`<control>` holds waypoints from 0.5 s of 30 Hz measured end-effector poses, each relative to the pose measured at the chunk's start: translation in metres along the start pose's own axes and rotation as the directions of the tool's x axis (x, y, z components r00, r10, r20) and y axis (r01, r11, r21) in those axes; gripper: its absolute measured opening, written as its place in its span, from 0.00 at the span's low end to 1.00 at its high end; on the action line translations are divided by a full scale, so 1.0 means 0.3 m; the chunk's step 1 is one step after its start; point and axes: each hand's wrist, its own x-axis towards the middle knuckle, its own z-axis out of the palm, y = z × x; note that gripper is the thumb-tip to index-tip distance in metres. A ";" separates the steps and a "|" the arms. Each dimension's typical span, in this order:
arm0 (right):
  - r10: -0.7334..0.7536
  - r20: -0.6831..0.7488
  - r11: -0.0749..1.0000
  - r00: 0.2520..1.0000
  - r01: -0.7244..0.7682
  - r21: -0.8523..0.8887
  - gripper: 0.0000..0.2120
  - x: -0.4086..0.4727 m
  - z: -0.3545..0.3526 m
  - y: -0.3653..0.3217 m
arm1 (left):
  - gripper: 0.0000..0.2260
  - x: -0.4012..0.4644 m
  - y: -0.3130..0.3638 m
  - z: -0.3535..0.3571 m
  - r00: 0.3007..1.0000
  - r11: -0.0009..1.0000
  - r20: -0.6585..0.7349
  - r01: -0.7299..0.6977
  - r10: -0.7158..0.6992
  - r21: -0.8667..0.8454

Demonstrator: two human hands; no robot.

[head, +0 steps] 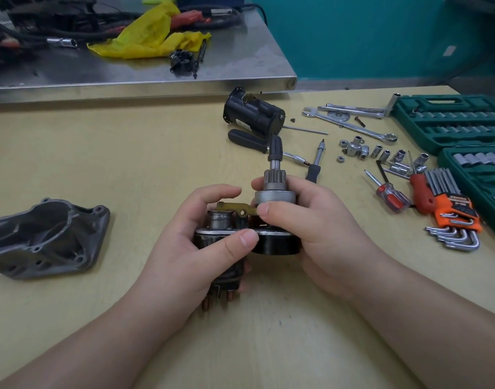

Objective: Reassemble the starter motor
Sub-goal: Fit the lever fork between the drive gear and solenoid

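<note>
1. Evidently the left hand [204, 237] grips the solenoid [226, 265] from below, steadying the half-built starter just above the counter [128, 153].
2. The right hand [305, 220] wraps the pinion drive [274, 189], thumb pressing the brass fork lever [238, 208] (likely seating it).
3. The nose housing [47, 237] waits at the left, and the motor body [254, 115] lies beyond.

Workshop corner with two tables

A pale wooden table [128, 153] sits near; a steel-topped table [240, 66] stands far left, teal wall [367, 32] far right.
</note>
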 end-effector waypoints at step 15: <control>-0.085 0.040 0.971 0.996 0.092 -0.222 0.17 0.003 -0.022 -0.012 | 0.23 0.000 0.011 -0.013 1.000 0.998 -0.006 0.030 -0.030 -0.049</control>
